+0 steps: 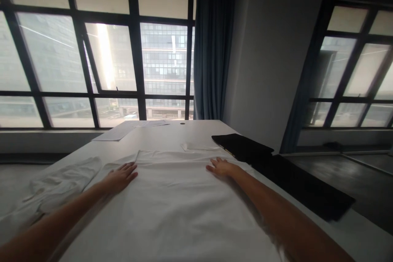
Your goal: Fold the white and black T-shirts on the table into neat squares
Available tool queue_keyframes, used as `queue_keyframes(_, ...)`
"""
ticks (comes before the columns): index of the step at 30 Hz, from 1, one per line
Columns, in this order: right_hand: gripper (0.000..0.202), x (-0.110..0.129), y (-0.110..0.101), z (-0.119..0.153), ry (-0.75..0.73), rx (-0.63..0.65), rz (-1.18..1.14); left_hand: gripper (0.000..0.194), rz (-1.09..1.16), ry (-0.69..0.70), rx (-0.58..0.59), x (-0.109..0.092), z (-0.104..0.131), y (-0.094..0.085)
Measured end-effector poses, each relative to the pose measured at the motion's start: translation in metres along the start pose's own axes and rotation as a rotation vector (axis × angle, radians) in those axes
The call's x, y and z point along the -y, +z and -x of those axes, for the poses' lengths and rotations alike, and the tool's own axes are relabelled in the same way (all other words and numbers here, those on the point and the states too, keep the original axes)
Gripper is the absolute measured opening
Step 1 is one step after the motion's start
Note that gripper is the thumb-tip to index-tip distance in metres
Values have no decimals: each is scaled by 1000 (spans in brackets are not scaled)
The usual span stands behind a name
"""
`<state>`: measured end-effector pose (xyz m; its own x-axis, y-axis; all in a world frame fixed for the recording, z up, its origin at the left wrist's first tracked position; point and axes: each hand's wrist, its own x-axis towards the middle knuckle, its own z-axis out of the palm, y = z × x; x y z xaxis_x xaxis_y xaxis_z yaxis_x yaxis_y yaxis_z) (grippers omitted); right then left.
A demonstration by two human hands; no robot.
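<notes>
A white cloth (pixel 181 196), perhaps a garment, lies spread over the near half of the table, with soft wrinkles across it. Flat on its left side rests my left hand (pixel 121 177), fingers stretched out near the cloth's far left corner. My right hand (pixel 221 168) lies on the far right part, fingers spread and pressing nothing but the fabric. Neither hand grips anything. More white fabric (pixel 64 180) is crumpled to the left, beyond my left forearm. The cloth's near edge runs out of view at the bottom.
The white table (pixel 172 135) stretches toward the windows. Papers (pixel 115 132) lie at its far left. Along the right edge sits a black flat case (pixel 242 146) and a longer black panel (pixel 303 184). A blue curtain (pixel 211 57) hangs behind, beside a grey pillar (pixel 267 49).
</notes>
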<state>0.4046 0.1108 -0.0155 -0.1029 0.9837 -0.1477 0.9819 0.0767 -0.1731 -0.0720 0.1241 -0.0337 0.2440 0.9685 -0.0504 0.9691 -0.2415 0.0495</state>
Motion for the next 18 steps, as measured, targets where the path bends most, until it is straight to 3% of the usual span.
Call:
queue_keyframes(5,95,7,-8,-53,113,113,-3,70,36,-42,-64,32,-58,1)
queue_keyframes(10,85,12,-8,-107,146,42,30,67,27,-121,-39,33,-102,-2)
queue_keyframes(14,75,20,-8,-125,143,-52,107,62,37,-188,-58,24,-108,0)
queue_keyframes(18,61,32,-8,-103,73,-140,236,61,58,-152,-114,28,-90,0)
